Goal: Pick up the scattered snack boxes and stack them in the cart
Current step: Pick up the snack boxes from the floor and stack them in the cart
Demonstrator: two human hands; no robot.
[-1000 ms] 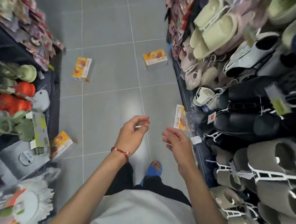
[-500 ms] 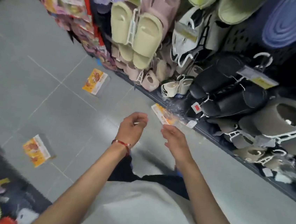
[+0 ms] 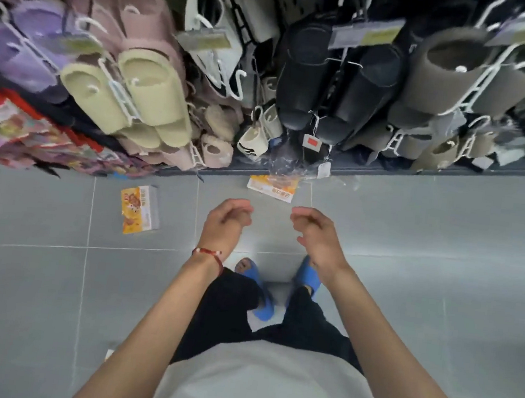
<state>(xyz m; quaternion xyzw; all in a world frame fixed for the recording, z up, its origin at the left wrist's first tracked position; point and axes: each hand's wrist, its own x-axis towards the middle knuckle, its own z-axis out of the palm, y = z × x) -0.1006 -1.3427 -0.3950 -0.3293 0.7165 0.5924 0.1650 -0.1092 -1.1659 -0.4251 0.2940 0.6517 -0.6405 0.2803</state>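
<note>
1. Left hand (image 3: 226,224): fingers loosely curled, holding nothing, in the air just short of the slipper rack (image 3: 419,170).
2. Right hand (image 3: 316,233): the same loose curl, also empty, equally near the rack.
3. One box (image 3: 272,187) lies on the floor at the rack's foot, its far edge under crinkled clear wrap.
4. A second box (image 3: 139,210) lies flat to the left, slightly further from the rack.

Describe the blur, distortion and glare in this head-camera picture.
Head view: purple slippers blur at the left edge; the wide lens bows the shelf base; pale glare sits on the floor near the feet; the left snack box looks sharp.
</note>
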